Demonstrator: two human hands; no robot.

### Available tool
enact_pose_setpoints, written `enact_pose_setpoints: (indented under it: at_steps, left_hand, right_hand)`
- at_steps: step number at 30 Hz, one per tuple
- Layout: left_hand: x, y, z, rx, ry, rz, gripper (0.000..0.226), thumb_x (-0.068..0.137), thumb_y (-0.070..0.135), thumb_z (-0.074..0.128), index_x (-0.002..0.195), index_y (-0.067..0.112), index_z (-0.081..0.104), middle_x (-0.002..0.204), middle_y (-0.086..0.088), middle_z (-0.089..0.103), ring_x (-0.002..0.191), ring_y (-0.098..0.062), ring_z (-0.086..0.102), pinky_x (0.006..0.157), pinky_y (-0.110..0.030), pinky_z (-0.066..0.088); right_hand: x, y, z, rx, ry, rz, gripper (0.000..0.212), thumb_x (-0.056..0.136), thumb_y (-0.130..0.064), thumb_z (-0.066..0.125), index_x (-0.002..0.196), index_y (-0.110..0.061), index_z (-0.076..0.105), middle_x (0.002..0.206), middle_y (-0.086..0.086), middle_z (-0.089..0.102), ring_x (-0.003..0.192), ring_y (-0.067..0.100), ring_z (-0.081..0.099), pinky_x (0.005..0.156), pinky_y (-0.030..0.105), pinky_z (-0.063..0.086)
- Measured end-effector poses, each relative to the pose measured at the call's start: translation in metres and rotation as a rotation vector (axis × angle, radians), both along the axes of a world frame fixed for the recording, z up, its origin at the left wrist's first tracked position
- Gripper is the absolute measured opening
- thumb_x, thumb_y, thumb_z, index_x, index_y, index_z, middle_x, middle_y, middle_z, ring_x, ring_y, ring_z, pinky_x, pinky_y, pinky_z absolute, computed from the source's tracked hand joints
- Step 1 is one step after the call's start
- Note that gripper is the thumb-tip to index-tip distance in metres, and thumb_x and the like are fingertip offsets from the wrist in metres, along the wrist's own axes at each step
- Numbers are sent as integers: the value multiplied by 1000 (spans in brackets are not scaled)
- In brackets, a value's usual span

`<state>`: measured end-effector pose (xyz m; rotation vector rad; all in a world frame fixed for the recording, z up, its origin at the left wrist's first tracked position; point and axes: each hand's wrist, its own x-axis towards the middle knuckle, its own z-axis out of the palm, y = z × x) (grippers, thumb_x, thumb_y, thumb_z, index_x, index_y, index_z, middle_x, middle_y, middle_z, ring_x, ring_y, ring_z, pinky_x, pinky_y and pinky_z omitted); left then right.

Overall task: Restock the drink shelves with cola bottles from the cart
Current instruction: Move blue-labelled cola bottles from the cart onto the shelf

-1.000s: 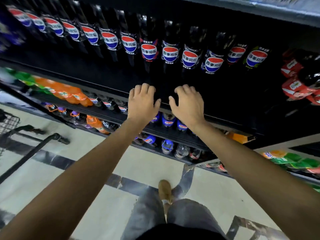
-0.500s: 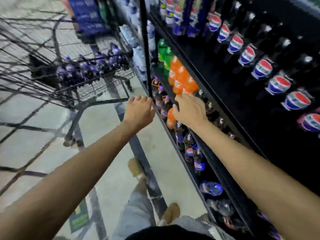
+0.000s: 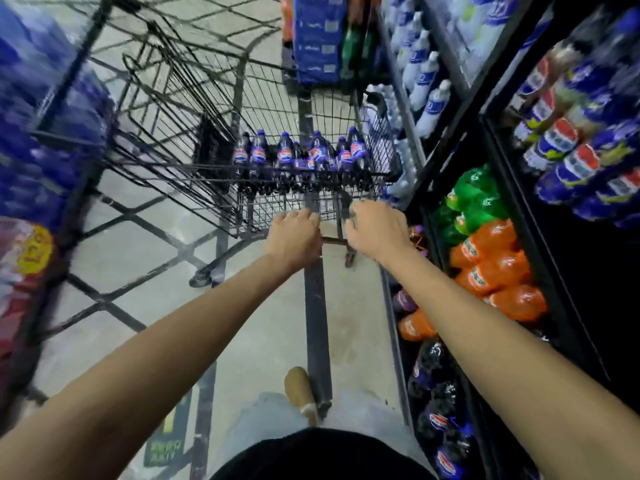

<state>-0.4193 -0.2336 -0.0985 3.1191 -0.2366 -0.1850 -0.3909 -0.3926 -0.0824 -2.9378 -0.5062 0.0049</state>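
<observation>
A black wire cart [image 3: 180, 98] stands in the aisle ahead of me. Several cola bottles [image 3: 287, 157] with blue caps and red-white-blue labels stand in a row at its near end. My left hand [image 3: 294, 237] and my right hand [image 3: 377, 230] reach forward side by side, just below and in front of that row. Both have loosely curled fingers, hold nothing, and the fingertips are close to the basket's wire. The drink shelves [image 3: 512, 209] run along my right, with more cola bottles [image 3: 568, 157] on an upper level.
Orange soda [image 3: 498, 271] and green soda [image 3: 474, 199] fill the shelf by my right forearm. White water bottles [image 3: 426, 84] stand farther along it. Blue shrink-wrapped packs [image 3: 45, 133] are stacked on my left and beyond the cart [image 3: 317, 39]. My foot [image 3: 299, 389] is on the tiled floor.
My view has swung left from the cola shelf to the cart. Both empty hands left the shelf edge and now reach toward the bottles in the cart.
</observation>
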Motion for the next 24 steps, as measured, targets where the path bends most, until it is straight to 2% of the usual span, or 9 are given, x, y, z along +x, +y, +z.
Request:
enact_pose_setpoints:
  at_steps: [3,6,8,12,14,18,21,24]
  left_hand:
    - [43,17,5,1,-22,11,30,96,28,41,116,10,54,118,-10,56,113,-29,52,97,-41,37]
    - [88,28,5,10,-22,22,31,96,30,41,117,10,54,117,-9,56,111,-29,52,94,-41,39]
    - [120,35,1,11,-13,37,32,97,30,41,116,9,54,117,-10,56,110,-30,52,93,-40,39]
    - [189,49,-9,9,32,114,33,98,32,39,116,10,54,118,-10,56,111,-28,52,97,-40,39]
    - [222,53,-15,-9,82,159,35,98,33,38,119,9,54,121,-10,55,114,-28,51,99,-41,39]
    - [277,62,-25,21,213,266,39,96,35,41,125,11,52,128,-11,53,120,-29,49,100,-43,39]
    - [304,73,-35,-7,268,366,42,96,37,42,128,10,51,131,-11,51,121,-31,49,100,-44,39]
    - [315,89,-45,-27,329,434,43,95,38,43,127,10,50,129,-12,52,120,-31,50,99,-45,40]
  right_hand:
    - [42,19,2,13,34,41,18,92,-30,45,80,-17,49,85,4,63,89,27,61,63,31,34]
    - [89,32,0,6,39,79,20,95,-30,43,97,-14,57,94,4,64,93,25,60,66,32,39]
    - [123,39,-5,-2,55,107,26,96,-29,43,110,-14,59,94,3,64,92,23,60,64,30,36]
    - [199,51,-16,-19,83,161,15,95,-28,44,86,-16,47,75,-2,51,76,21,55,59,29,37]
    - [236,57,-20,-14,115,184,13,93,-26,46,85,-16,45,73,-2,47,73,21,49,62,30,39]
    - [298,71,-29,-40,238,278,14,93,-26,45,94,-15,52,81,2,51,79,25,50,70,34,46]
    - [337,85,-43,-60,283,360,13,94,-25,43,89,-15,47,83,1,51,82,25,52,63,32,36]
    - [359,101,-54,-80,344,388,14,94,-25,43,84,-15,46,80,1,49,76,22,45,67,31,33]
